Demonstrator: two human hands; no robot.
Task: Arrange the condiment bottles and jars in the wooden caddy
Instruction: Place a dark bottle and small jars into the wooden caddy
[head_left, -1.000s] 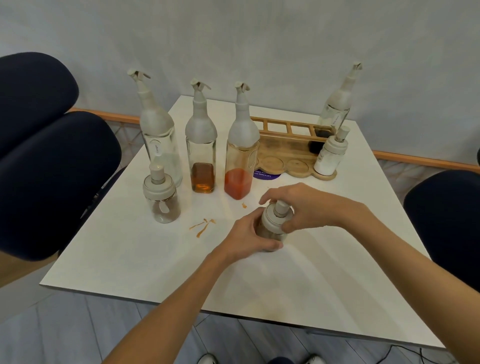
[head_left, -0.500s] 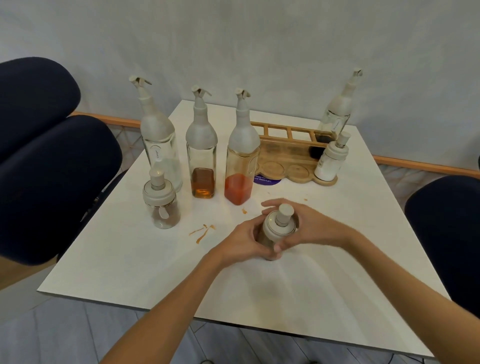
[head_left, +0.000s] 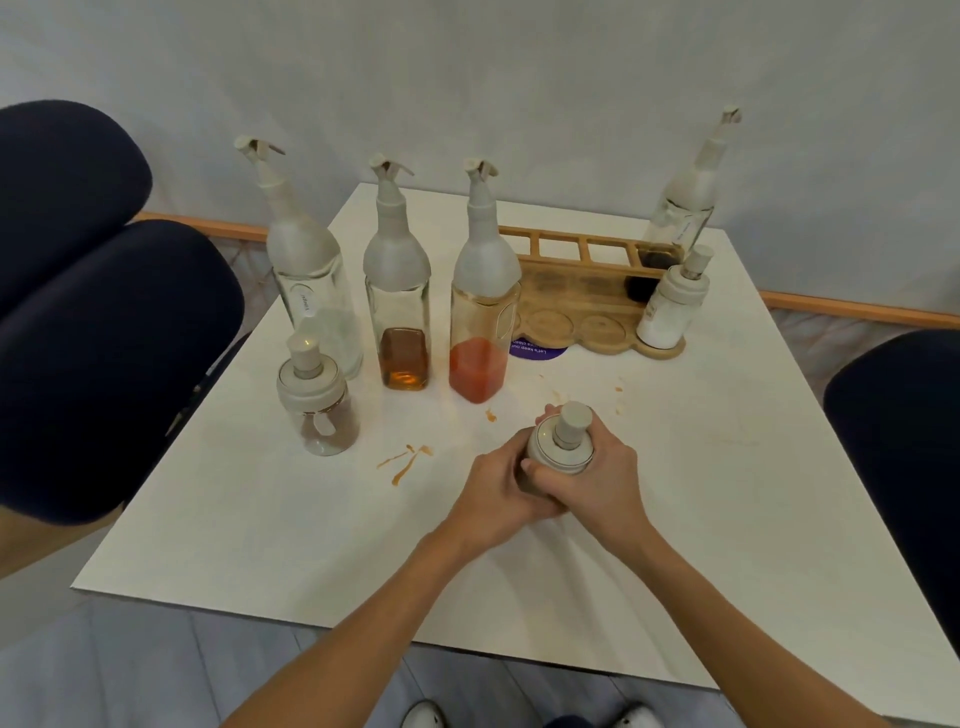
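Note:
A small glass jar with a beige lid (head_left: 563, 441) stands on the white table (head_left: 727, 493), gripped on both sides by my left hand (head_left: 498, 488) and my right hand (head_left: 597, 480). The wooden caddy (head_left: 576, 312) lies at the back right, holding a dark-liquid bottle (head_left: 680, 208) and a white-filled jar (head_left: 670, 306). Three tall bottles stand in a row to its left: a clear one (head_left: 311, 270), an amber one (head_left: 400, 291) and a red-sauce one (head_left: 480, 301). A brown-spice jar (head_left: 317, 405) sits front left.
Orange sauce smears (head_left: 405, 460) mark the table left of my hands. A purple sticker (head_left: 535, 347) lies before the caddy. Dark blue chairs flank the table at left (head_left: 104, 338) and right (head_left: 904, 441). A wall stands close behind.
My right hand came off the jar's lid and wrapped round its side. The left hand keeps its grip; the jar has stayed about in place.

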